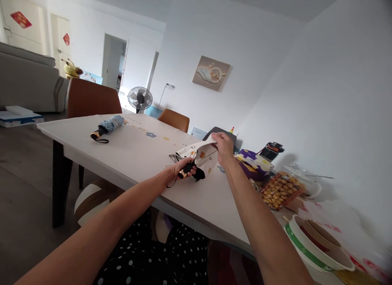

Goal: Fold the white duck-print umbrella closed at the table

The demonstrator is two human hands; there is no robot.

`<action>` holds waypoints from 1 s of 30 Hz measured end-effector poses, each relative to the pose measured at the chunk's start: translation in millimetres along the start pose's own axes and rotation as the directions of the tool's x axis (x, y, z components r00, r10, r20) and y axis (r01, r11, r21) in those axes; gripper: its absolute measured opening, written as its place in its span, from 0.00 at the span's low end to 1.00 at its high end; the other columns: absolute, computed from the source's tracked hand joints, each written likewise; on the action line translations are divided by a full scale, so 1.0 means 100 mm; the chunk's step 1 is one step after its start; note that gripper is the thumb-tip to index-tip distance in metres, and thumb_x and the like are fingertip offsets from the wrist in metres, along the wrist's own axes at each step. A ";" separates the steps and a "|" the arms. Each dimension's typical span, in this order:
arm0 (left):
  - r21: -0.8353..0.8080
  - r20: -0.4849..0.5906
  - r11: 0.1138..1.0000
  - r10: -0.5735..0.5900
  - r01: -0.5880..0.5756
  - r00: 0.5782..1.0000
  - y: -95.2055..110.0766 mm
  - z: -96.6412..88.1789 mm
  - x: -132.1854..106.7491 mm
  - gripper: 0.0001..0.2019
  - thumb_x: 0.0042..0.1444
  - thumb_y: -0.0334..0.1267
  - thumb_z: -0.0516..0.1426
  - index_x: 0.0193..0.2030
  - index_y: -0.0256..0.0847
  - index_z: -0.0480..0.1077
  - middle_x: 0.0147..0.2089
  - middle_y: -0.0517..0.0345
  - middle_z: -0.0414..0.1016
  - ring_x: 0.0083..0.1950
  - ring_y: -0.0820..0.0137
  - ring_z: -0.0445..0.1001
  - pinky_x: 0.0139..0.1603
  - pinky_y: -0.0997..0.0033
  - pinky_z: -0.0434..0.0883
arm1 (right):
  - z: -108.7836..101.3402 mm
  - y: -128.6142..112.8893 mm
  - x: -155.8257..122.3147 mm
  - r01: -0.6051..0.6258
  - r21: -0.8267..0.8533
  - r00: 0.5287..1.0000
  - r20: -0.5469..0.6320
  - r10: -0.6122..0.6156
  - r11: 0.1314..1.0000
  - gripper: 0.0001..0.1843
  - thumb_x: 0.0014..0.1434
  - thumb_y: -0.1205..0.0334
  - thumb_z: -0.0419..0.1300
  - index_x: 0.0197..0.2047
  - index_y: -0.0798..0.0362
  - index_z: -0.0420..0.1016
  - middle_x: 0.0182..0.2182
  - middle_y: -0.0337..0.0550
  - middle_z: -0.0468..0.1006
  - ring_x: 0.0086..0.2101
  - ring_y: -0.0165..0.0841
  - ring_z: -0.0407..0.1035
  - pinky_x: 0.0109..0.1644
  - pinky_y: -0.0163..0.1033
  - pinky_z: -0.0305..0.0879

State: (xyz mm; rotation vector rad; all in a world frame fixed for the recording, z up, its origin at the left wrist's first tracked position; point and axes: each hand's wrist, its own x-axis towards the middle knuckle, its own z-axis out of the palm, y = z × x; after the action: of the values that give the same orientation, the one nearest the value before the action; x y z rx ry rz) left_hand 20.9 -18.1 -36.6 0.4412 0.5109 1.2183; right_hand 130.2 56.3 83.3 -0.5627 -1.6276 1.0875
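Observation:
My left hand (181, 167) is closed around the black handle of a white patterned umbrella (206, 154), just above the table. Small orange and black prints dot its loose canopy, which hangs in folds. A thin wrist strap dangles from the handle. My right hand (224, 147) pinches the canopy's upper edge and holds it out to the right. Farther left on the table lies a folded blue umbrella (112, 123) with a black and gold handle and a strap.
The white table (137, 154) carries a purple package (251, 164), a black-lidded bottle (271, 151), a bag of round brown snacks (280, 191) and paper tubs (318, 244) along the right. Brown chairs (92, 97) stand behind it, near a fan (140, 98).

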 end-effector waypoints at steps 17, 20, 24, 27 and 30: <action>0.644 -0.025 0.762 0.116 -0.073 0.993 -0.21 0.03 0.03 0.23 0.44 0.58 0.60 0.26 0.37 0.63 0.24 0.57 0.66 0.20 0.75 0.64 0.14 0.77 0.60 | 0.14 0.24 0.00 0.197 -0.692 0.980 0.133 -0.145 0.694 0.09 0.48 0.57 0.54 0.22 0.53 0.66 0.24 0.40 0.72 0.30 0.35 0.64 0.39 0.40 0.58; 0.617 -0.029 0.784 0.113 -0.071 0.993 -0.21 0.02 0.06 0.22 0.46 0.56 0.60 0.26 0.37 0.64 0.24 0.58 0.65 0.19 0.75 0.64 0.14 0.77 0.60 | 0.09 0.24 0.03 0.247 -0.663 0.968 0.205 -0.146 0.707 0.11 0.50 0.55 0.54 0.28 0.54 0.71 0.31 0.43 0.75 0.34 0.38 0.67 0.43 0.43 0.61; 0.456 0.028 0.889 0.021 -0.031 0.999 -0.15 0.07 0.01 0.17 0.51 0.51 0.58 0.30 0.37 0.64 0.22 0.62 0.61 0.18 0.77 0.61 0.13 0.80 0.57 | -0.03 0.16 0.18 0.324 -0.540 0.935 0.306 -0.178 0.776 0.28 0.53 0.46 0.55 0.54 0.50 0.66 0.56 0.47 0.65 0.54 0.42 0.60 0.55 0.46 0.57; 0.387 0.052 0.922 -0.014 -0.007 0.999 -0.13 0.11 -0.01 0.16 0.53 0.50 0.57 0.34 0.37 0.64 0.21 0.64 0.59 0.17 0.78 0.59 0.13 0.81 0.56 | -0.18 0.07 0.24 0.323 -0.532 0.945 0.223 -0.239 0.783 0.33 0.56 0.45 0.53 0.61 0.49 0.57 0.61 0.49 0.57 0.59 0.43 0.53 0.58 0.49 0.54; 0.389 0.046 0.921 0.010 -0.027 0.999 -0.14 0.12 -0.01 0.17 0.51 0.50 0.58 0.33 0.37 0.63 0.21 0.64 0.60 0.18 0.78 0.60 0.13 0.81 0.55 | -0.33 0.07 0.12 0.396 -0.613 0.914 0.189 -0.360 0.683 0.24 0.58 0.48 0.51 0.52 0.53 0.67 0.53 0.52 0.67 0.53 0.43 0.61 0.56 0.49 0.58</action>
State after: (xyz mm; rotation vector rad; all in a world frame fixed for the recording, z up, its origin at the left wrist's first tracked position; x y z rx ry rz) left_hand 38.3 -24.0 -35.1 0.8115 0.7183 1.1226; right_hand 155.5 81.2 84.8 -0.5914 -2.0548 0.2038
